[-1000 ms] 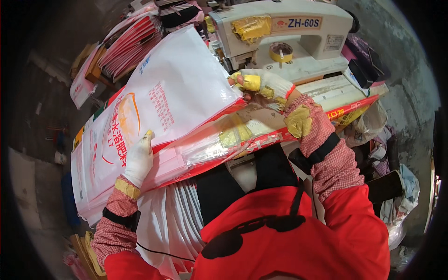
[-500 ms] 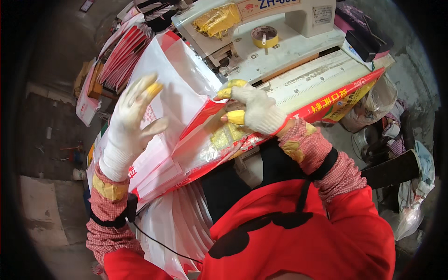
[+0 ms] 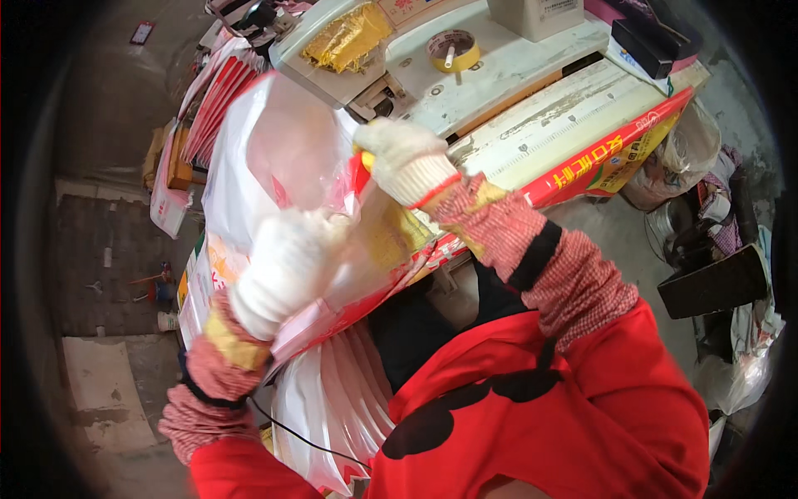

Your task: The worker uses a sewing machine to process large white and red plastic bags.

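Observation:
A white plastic bag (image 3: 229, 179) with red edging lies on the bench in front of me, its pinkish inner side showing. My right hand (image 3: 407, 158), in a white knitted glove with yellow-wrapped fingertips, is closed on the bag's red edge. Just left of it and lower, my left hand (image 3: 291, 258), gloved alike, is against the same bag. Motion smears its fingers, so their grip is unclear. Beyond my right hand stands a white sewing machine (image 3: 532, 18), with a roll of yellow tape (image 3: 454, 51) on its bed.
More bags (image 3: 324, 399) hang in folds below the bench, and a red-edged stack (image 3: 220, 108) sits at the far left. A red and yellow printed strip (image 3: 611, 162) runs along the bench front. A dark box (image 3: 713, 283) and clear plastic bags (image 3: 686, 158) are at right.
My left hand, open and raised before, has come down and right to the bag. My right hand has moved left and up with the red edge. The view has shifted slightly.

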Demonstrator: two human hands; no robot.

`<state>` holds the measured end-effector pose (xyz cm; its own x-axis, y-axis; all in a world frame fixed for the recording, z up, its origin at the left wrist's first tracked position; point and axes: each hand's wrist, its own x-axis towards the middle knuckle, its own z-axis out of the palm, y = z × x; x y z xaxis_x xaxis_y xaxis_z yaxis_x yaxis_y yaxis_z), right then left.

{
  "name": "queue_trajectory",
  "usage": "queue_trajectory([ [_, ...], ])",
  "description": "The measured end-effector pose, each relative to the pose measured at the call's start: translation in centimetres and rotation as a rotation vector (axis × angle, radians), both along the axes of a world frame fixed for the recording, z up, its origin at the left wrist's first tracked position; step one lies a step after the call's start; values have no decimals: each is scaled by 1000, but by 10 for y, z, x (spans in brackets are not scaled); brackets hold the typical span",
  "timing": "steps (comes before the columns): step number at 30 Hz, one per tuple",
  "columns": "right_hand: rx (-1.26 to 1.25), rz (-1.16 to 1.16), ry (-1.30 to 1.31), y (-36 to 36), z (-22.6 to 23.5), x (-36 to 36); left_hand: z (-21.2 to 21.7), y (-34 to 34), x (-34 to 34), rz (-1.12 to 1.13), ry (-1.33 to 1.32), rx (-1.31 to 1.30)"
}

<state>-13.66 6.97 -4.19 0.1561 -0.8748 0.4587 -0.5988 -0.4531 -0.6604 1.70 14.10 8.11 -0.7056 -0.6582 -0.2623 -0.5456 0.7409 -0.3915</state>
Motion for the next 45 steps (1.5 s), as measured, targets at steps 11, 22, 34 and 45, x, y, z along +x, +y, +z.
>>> queue_trajectory([
  [11,634,-236,-481,53,-29,-24,-81,18,-11,95,502,-1],
  [22,628,208,-492,36,-25,10,-40,24,-20,-98,170,262],
  [34,838,636,-948,51,-39,-3,-10,-178,-8,380,150,606],
  [45,723,994,-960,31,-42,13,-43,-222,19,241,-25,826],
])
